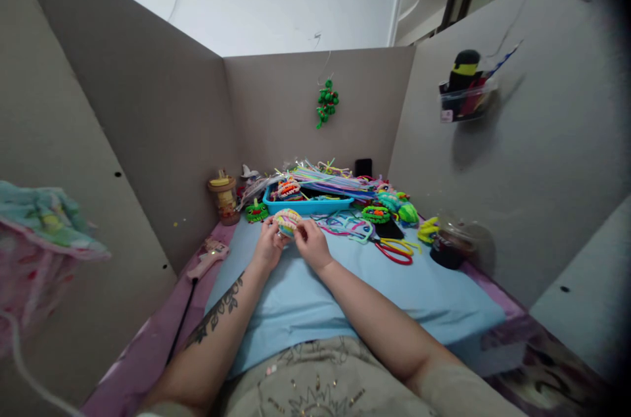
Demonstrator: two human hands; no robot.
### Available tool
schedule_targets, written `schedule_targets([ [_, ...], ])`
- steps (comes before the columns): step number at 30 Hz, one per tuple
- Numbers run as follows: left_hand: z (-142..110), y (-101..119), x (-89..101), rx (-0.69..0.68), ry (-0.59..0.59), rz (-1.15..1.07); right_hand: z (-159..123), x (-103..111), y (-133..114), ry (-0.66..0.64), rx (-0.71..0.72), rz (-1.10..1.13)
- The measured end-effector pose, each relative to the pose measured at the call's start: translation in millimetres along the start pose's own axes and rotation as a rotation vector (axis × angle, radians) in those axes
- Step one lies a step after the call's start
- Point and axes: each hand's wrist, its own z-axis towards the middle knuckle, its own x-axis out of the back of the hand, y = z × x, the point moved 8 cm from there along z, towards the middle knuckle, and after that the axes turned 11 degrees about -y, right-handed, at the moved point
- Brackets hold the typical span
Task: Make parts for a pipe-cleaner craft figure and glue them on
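In the head view, the left hand (267, 246) and right hand (311, 243) grip a multicolored braided piece (287, 222) between their fingertips at the frame's center, just below the blue tray (315, 207). Right of center lie red-handled scissors (394, 251); the pink glue gun (208, 261) rests left of the hands.

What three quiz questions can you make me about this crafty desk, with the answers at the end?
1. True or false: the left hand and the right hand are both touching the pastel woven piece.

2. What color is the tray behind the hands?
A) red
B) blue
C) yellow

3. Fill in the word (left, back or right): the dangling green bunch hangs in front of the ____ panel.

Key: 1. True. 2. B. 3. Back.
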Motion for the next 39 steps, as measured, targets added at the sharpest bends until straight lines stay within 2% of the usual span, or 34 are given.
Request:
schedule_targets([
  [7, -1, 1, -1.5, -0.006, -0.042, -0.004, 0, 0, -1, -0.001, 0.002, -0.032],
  [11, -4, 1, -6.6, -0.011, -0.044, 0.073, 0, 2, -2, 0.022, 0.015, -0.021],
  [17, -5, 4, -5.0, -0.080, 0.032, 0.143, -1, -2, -10, -0.035, 0.133, 0.077],
  [21, -5, 5, -1.8, -0.063, 0.065, 0.171, 0, 6, -4, 0.029, 0.057, 0.100],
  [26, -5, 3, -7.9, -0.039, 0.001, 0.196, 3, 15, 4, 0.101, 0.021, 0.018],
  [39, -6, 5, -7.8, -0.051, 0.010, 0.198, 4, 15, -11, -0.019, 0.144, -0.067],
])
